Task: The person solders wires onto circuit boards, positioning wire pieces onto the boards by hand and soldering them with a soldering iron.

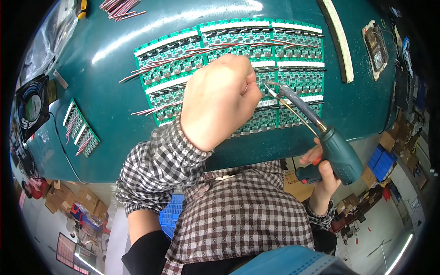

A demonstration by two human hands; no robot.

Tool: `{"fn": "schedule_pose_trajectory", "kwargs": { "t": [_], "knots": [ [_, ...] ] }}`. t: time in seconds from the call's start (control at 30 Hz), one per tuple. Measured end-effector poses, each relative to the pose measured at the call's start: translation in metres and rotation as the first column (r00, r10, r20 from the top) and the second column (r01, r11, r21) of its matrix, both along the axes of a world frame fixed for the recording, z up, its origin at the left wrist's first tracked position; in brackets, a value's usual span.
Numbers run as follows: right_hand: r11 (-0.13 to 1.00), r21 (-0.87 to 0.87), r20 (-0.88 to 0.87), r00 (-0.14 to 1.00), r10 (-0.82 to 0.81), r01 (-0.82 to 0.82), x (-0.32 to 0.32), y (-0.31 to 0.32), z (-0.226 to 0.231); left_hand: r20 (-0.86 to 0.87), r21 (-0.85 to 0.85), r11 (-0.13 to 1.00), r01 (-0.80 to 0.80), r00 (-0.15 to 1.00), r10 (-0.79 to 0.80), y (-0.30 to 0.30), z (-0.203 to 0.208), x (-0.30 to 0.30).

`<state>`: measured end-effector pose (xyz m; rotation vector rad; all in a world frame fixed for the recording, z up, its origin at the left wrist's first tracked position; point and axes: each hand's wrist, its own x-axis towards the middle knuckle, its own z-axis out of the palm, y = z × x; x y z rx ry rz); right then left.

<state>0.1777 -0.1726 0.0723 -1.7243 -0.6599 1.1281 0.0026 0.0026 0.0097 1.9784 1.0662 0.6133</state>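
My right hand [327,178] grips a dark green soldering gun [341,153] by its handle. The gun's tip points left over the panels of green circuit boards [300,82], and a thin brass feed tube runs beside its barrel. Above the middle of the panels, my left hand [220,98] is closed, thumb and fingers pinched together close to the iron's tip. What it pinches is too small or hidden to make out, and the hand covers part of the boards. Red and white wires [172,59] lie in rows across the boards, some jutting past the left edge.
A small board panel with wires [80,130] lies at the left, near a black fan [33,106] and its cable. A wire bundle [121,8] rests at the far edge. To the right are a pale strip [338,41] and a worn tray [375,50].
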Motion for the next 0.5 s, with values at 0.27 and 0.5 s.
{"fn": "schedule_pose_trajectory", "kwargs": {
  "t": [0.27, 0.5],
  "knots": [
    [1.0, 0.0, -0.005, 1.0, 0.013, -0.013, 0.0015, -0.0009, -0.001, -0.013, -0.011, 1.0, -0.007, 1.0, 0.007, -0.0001, -0.0005, -0.0007],
    [1.0, -0.001, -0.022, 0.999, 0.029, -0.029, 0.0027, -0.0015, -0.0019, -0.028, -0.021, 1.0, -0.003, 1.0, 0.003, 0.0003, 0.0002, 0.0003]
  ]
}}
